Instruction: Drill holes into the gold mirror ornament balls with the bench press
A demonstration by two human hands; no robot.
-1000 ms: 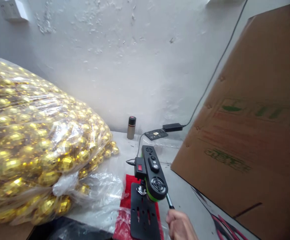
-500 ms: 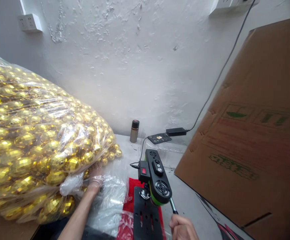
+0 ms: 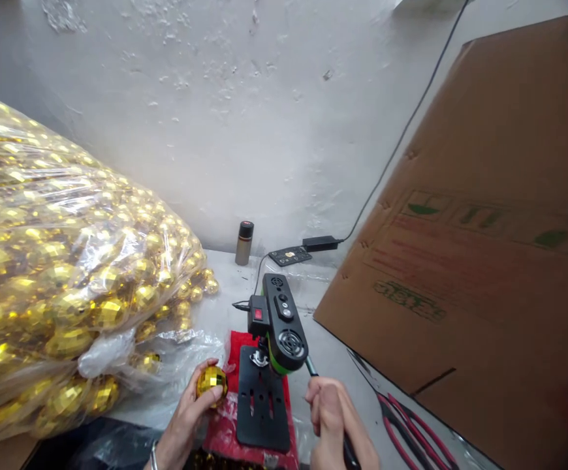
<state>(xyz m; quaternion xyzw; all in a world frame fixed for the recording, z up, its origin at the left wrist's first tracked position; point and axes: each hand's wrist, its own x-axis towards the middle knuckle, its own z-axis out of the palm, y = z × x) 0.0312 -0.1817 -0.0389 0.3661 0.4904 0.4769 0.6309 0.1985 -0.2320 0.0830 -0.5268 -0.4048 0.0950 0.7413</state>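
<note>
A shiny gold faceted ball [image 3: 211, 384] is held between the thumb and fingers of my left hand [image 3: 186, 408], just left of a small black machine [image 3: 284, 326]. My right hand [image 3: 337, 421] is wrapped round the machine's lever handle [image 3: 350, 452], whose metal rod runs up to the machine's head. The head has round vents and a side box with a red switch [image 3: 258, 314]. Beneath it lies a slotted black base plate [image 3: 263, 414] on a red cloth [image 3: 239, 341]. A clear plastic bag [image 3: 83, 241] full of gold balls bulges at the left.
A large cardboard box [image 3: 460, 228] leans at the right, with red-handled pliers or shears [image 3: 406, 431] by its lower edge. Behind the machine stand a capped bottle [image 3: 244, 243], a black patterned card or case [image 3: 290, 255] and a power adapter [image 3: 320, 243] with its cable along the wall.
My left hand has come out of the bag's opening and moved right, now with a gold ball in it. My right hand stays on the lever handle. The view has shifted slightly right and down.
</note>
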